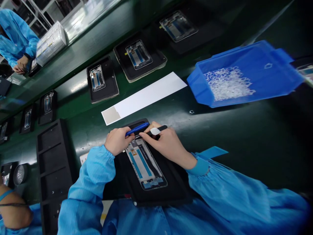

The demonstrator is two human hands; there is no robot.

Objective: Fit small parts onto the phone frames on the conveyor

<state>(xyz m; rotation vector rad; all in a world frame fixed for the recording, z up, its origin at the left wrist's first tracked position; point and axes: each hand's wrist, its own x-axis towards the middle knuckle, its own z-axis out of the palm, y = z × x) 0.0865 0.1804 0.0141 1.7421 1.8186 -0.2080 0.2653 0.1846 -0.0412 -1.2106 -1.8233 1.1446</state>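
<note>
A phone mid-frame [146, 163] with blue strips lies on a black padded tray [156, 197] in front of me. At its top edge, my left hand [116, 140] is closed around a blue pen-like tool [139, 128], whose end points up to the right. My right hand [168, 143] grips black tweezers [162, 128] with a white patch on them. The fingertips of both hands nearly meet over the phone's upper end, and the tweezers' tips are hidden there.
Beyond the tray lies a white paper strip [149, 96]. A blue bin [266, 70] of small clear rings stands right, a loose ring [191, 112] nearby. Several phone frames on black trays [102, 81] line the belt. A black compartment tray [55, 169] is left; co-workers sit left.
</note>
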